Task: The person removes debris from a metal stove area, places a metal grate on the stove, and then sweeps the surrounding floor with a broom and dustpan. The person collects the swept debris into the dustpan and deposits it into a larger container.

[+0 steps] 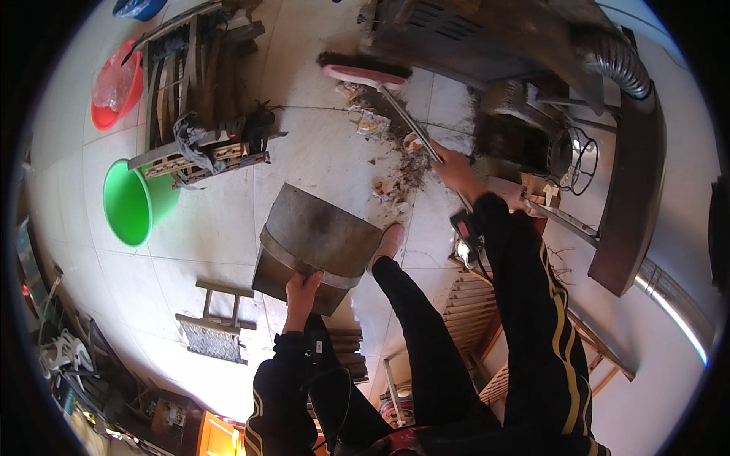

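My right hand (454, 171) grips the metal handle of a broom with a pink head (365, 76), whose dark bristles rest on the tiled floor at the foot of a dark metal stove (439, 40). A metal dustpan (319, 228) hangs from my left hand (302, 293), which is closed on its handle edge. Between broom and dustpan, a trail of dirt (408, 165) with paper scraps lies on the tiles. A crumpled printed wrapper (373, 124) sits among it. My shoe (390, 245) stands beside the dustpan's right corner.
On the left are a green bucket (126, 202), a red basin (117, 85) and a wooden rack (194, 85) with planks. A small folding stool (217, 322) lies lower left. To the right stand a brown bench-like unit (633, 188) and a wooden slatted piece (470, 299).
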Demonstrator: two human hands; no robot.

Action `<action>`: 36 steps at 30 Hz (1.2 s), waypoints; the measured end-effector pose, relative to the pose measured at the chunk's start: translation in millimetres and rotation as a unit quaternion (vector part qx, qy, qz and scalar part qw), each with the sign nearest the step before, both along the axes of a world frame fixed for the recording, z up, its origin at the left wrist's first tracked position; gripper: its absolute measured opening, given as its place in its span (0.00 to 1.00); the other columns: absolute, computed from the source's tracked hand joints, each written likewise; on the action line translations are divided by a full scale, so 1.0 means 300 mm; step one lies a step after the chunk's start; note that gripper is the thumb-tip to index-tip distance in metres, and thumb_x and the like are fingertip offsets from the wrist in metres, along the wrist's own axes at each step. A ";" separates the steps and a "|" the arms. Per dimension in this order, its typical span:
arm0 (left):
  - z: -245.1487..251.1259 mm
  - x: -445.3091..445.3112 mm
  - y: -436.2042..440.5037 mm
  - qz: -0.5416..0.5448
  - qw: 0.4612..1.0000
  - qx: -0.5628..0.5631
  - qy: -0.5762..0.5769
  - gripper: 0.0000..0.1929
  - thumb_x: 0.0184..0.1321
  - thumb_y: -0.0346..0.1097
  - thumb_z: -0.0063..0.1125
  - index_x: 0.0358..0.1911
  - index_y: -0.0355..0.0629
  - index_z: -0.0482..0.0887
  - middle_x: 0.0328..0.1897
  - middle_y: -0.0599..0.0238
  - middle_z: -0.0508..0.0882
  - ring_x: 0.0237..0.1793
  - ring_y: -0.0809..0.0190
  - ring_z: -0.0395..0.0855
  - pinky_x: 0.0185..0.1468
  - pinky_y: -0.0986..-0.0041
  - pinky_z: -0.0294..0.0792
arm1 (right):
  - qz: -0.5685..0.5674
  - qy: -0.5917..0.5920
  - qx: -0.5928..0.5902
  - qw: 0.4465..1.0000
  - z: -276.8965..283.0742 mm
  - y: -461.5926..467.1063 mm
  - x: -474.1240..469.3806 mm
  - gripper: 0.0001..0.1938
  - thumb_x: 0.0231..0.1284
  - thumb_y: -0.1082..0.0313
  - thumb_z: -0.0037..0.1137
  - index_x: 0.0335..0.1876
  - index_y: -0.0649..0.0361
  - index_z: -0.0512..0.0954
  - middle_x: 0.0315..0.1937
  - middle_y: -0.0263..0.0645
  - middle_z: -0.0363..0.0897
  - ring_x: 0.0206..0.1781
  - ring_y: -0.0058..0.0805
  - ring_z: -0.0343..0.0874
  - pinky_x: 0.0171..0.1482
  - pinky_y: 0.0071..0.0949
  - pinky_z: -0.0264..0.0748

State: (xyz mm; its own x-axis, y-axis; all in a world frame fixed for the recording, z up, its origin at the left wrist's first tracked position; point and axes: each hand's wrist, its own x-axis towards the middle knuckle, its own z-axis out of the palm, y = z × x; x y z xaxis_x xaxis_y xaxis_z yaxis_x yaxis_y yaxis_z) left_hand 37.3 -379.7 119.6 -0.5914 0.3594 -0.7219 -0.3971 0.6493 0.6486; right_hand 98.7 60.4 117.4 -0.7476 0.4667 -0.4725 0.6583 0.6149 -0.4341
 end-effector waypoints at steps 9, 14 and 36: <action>-0.008 0.013 -0.068 0.062 0.998 0.022 -0.014 0.14 0.53 0.42 0.61 0.32 0.37 0.80 0.20 0.67 0.79 0.23 0.71 0.74 0.30 0.75 0.67 | 0.124 -0.073 -0.028 0.989 0.155 -0.043 0.236 0.30 0.47 0.74 0.43 0.63 0.59 0.61 0.35 0.61 0.74 0.40 0.58 0.72 0.44 0.50 0.68; -0.005 0.000 -0.087 0.043 0.999 -0.014 -0.019 0.16 0.54 0.42 0.62 0.29 0.32 0.80 0.21 0.65 0.81 0.25 0.71 0.77 0.31 0.76 0.69 | 0.073 -0.080 -0.071 0.992 0.369 -0.107 0.273 0.28 0.53 0.68 0.46 0.64 0.56 0.62 0.38 0.61 0.74 0.41 0.58 0.73 0.45 0.43 0.70; -0.057 0.051 -0.065 0.063 0.998 -0.013 -0.009 0.15 0.53 0.42 0.61 0.28 0.34 0.80 0.20 0.63 0.80 0.23 0.70 0.77 0.29 0.75 0.67 | 0.084 0.002 -0.064 0.994 0.002 -0.198 0.046 0.29 0.56 0.67 0.46 0.66 0.55 0.57 0.27 0.59 0.74 0.30 0.56 0.74 0.35 0.46 0.69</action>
